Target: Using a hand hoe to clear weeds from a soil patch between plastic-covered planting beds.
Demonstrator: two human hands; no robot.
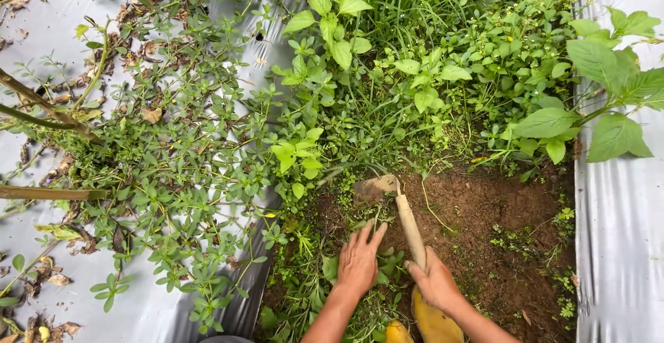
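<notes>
Two strips of silver sheeting (41, 32) flank us outdoors, one at nine o'clock, one at three. Creeping weeds (173, 170) spread over the left strip, dry stalks (48, 111) crossing them. At twelve o'clock stands taller greenery (415, 59). Our left hand (358, 263), fingers flat and spread, presses low weeds at six o'clock. Just beside it our right hand (434, 284) grips the hoe (408, 222), its blade dug in at the edge of bare brown soil (498, 218) toward four o'clock.
</notes>
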